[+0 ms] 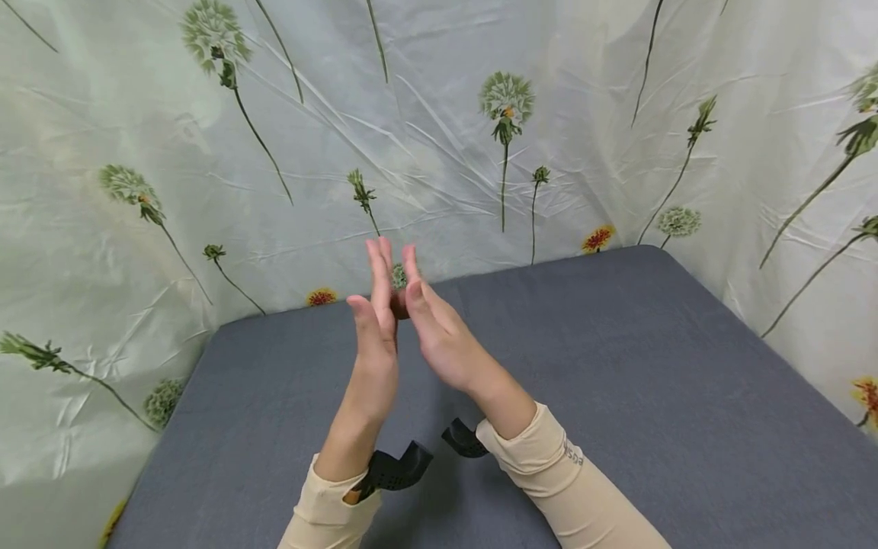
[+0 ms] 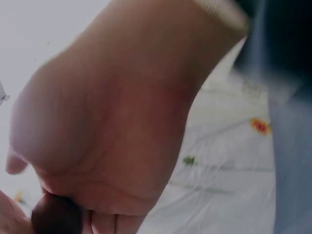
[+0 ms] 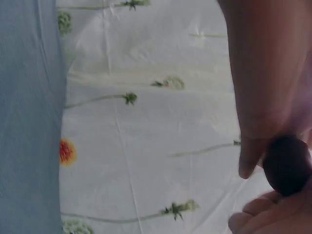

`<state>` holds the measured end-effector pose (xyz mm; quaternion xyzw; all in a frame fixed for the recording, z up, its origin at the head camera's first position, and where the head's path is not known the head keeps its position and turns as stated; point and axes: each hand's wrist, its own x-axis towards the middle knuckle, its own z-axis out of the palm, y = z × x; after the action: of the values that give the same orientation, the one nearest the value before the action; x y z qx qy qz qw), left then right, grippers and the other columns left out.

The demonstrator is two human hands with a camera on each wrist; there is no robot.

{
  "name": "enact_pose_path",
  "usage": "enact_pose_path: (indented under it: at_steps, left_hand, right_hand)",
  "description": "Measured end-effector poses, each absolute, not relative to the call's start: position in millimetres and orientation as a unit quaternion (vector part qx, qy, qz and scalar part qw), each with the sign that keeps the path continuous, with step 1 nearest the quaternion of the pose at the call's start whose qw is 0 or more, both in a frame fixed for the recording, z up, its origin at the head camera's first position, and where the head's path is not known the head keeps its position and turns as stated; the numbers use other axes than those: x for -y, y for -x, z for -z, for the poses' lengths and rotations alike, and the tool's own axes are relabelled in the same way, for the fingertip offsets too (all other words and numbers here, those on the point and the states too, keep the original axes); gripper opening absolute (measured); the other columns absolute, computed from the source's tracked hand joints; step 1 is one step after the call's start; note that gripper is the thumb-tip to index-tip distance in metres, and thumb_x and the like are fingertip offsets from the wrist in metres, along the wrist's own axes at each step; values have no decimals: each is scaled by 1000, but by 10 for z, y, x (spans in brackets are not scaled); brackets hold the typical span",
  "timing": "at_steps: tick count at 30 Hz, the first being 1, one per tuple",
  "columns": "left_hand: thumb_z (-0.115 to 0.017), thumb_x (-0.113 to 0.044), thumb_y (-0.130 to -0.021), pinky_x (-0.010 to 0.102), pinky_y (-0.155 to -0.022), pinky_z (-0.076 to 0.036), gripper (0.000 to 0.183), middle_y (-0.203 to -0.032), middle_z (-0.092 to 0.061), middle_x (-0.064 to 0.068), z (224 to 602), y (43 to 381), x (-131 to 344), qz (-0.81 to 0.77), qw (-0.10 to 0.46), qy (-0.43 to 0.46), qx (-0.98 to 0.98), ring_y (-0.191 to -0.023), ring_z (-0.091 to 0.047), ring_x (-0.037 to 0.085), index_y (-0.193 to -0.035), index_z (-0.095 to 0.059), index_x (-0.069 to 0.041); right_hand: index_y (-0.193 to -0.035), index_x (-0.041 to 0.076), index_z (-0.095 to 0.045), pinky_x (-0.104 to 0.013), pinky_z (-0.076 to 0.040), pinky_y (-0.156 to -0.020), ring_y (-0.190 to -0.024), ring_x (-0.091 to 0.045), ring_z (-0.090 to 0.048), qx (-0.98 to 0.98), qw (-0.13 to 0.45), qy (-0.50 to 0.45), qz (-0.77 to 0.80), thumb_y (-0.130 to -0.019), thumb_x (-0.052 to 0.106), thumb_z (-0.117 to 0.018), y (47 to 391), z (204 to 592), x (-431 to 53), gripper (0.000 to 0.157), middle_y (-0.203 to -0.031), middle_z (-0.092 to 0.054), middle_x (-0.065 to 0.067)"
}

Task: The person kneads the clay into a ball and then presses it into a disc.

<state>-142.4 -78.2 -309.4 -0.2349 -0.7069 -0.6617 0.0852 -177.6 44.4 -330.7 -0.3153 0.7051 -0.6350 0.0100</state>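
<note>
A dark brown, rounded lump sits between my two palms, mostly covered by them in the head view. On one side, my left hand stands upright with straight fingers, its palm against the lump. Opposite it, my right hand leans in, fingers also straight and pointing up. From the left wrist, the lump shows dark near the base of the left fingers. The right wrist view gives its smooth, egg-like outline between both hands. I cannot tell what it is made of.
Below the hands lies a table with a dark grey cloth. A pale curtain with a dandelion print hangs behind it and along both sides. Black wrist mounts stick out from the beige sleeves.
</note>
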Motion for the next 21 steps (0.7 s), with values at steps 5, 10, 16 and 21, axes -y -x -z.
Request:
enact_pose_path:
  at_steps: [5, 10, 16, 21]
  left_hand:
    - [-6, -90, -97, 31, -117, -31, 88, -178, -6, -27, 3048, 1498, 980, 683, 143, 191, 690, -103, -55, 0, -171, 5, -43]
    - [0, -85, -99, 25, -102, -43, 77, -178, -5, -28, 3096, 1607, 1162, 692, 129, 168, 690, -96, -60, 2, -168, 4, -51]
    - [1, -87, -97, 49, -136, 5, 87, -179, 1, -24, 3223, 1702, 1081, 684, 59, 179, 704, -167, -7, 3, -171, 8, -41]
    - [-1, -94, -91, 54, -136, 4, 102, -178, 9, -20, 3305, 1660, 834, 657, 20, 221, 720, -166, 9, 5, -171, 14, -32]
  right_hand:
    - [-172, 21, 10, -47, -8, -137, -166, -6, 4, -719, 61, 354, 595, -97, 86, -11, 1678, 3351, -294, 101, -179, 11, 15]
    - [-171, 26, 9, -45, -5, -137, -165, -2, 11, -726, 50, 371, 577, -100, 83, -9, 1587, 3354, -207, 93, -177, 15, 20]
    - [-172, 13, 1, -46, -1, -137, -167, -8, 11, -716, -47, 373, 588, -104, 77, -10, 1572, 3260, -288, 94, -180, 9, 9]
    - [-173, 11, 0, -43, 1, -137, -168, -9, 9, -705, -93, 343, 614, -105, 76, -10, 1692, 3219, -447, 95, -181, 5, 7]
